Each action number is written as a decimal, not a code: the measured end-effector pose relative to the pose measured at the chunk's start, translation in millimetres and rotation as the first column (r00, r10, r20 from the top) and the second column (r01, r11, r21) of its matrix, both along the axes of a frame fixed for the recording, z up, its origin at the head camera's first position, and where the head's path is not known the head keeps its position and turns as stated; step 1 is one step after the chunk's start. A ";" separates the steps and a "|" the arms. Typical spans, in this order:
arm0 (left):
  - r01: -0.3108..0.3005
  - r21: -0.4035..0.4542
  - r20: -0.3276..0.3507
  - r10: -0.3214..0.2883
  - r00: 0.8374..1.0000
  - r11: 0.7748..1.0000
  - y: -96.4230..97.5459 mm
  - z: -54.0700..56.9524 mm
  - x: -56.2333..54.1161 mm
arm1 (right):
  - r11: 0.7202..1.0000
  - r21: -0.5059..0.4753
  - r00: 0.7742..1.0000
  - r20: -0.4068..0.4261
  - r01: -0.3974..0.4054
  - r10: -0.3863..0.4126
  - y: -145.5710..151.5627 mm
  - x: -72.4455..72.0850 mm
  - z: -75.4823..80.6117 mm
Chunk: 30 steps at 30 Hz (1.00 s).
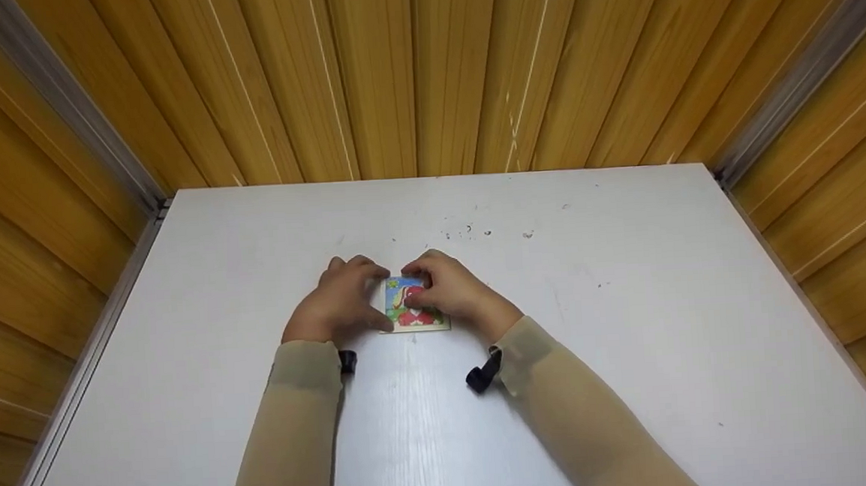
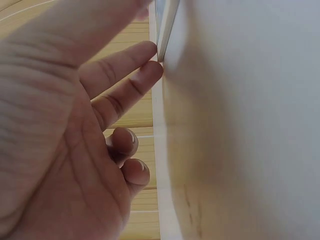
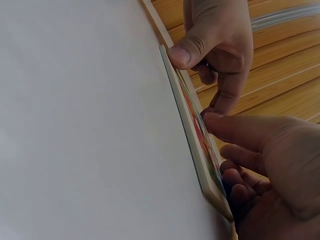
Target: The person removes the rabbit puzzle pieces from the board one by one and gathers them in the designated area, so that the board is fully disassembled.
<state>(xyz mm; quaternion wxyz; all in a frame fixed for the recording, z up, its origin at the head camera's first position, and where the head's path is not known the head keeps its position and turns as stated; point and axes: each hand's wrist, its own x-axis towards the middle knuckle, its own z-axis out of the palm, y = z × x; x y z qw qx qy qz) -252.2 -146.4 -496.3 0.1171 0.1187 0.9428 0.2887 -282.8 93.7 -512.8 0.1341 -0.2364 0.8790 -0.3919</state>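
Note:
A small wooden picture puzzle [image 1: 416,317] lies flat on the white table [image 1: 633,321]. Red, blue and green cartoon shapes fill its pale frame. My left hand [image 1: 336,301] grips its left side, thumb at the near left corner and fingers at the far left one. From the right, my right hand [image 1: 455,290] reaches over the picture with curled fingers, its thumb on the printed surface and its fingertips by the far edge. The right wrist view shows the puzzle [image 3: 200,140] edge-on between both hands. Fingers cover part of the picture, and separate pieces cannot be made out.
Wood-grain panels [image 1: 377,73] stand behind the table and at both sides, with metal rails [image 1: 87,114] at the corners. Small dark marks [image 1: 487,233] dot the tabletop beyond the hands. Black wrist straps [image 1: 482,375] sit at the sleeves.

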 end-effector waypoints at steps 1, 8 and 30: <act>0.002 -0.002 -0.005 -0.002 1.000 1.000 -0.6 0.4 0.1 | 1.000 0.015 1.000 -0.002 0.000 0.000 -1.8 0.6 1.3; -0.007 0.001 0.004 0.007 1.000 1.000 -0.6 2.3 0.2 | 0.996 0.092 1.000 0.014 -0.011 0.009 -9.6 3.8 8.7; -0.021 0.013 0.026 0.021 0.999 1.000 3.1 4.4 0.7 | 0.985 0.170 0.999 0.031 -0.033 0.028 -18.1 9.1 14.3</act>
